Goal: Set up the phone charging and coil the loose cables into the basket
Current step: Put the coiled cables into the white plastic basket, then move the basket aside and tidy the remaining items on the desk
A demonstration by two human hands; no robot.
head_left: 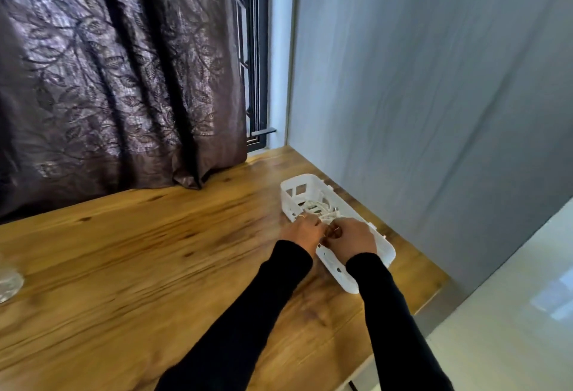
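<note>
A white plastic basket (299, 187) with cut-out walls lies on the wooden table (148, 254) near the right wall. White cables (321, 209) lie bundled inside it. My left hand (305, 232) and my right hand (353, 240) are both over the basket's middle, fingers curled and close together. They seem to pinch the white cable between them, but the fingers hide the exact hold. Both arms wear black sleeves. No phone is in view.
A dark patterned curtain (117, 80) hangs to the table's far edge. A grey wall (434, 96) runs close along the right side of the basket. A clear glass object (7, 283) sits at the left edge. The table's right end (434, 294) drops to a pale floor.
</note>
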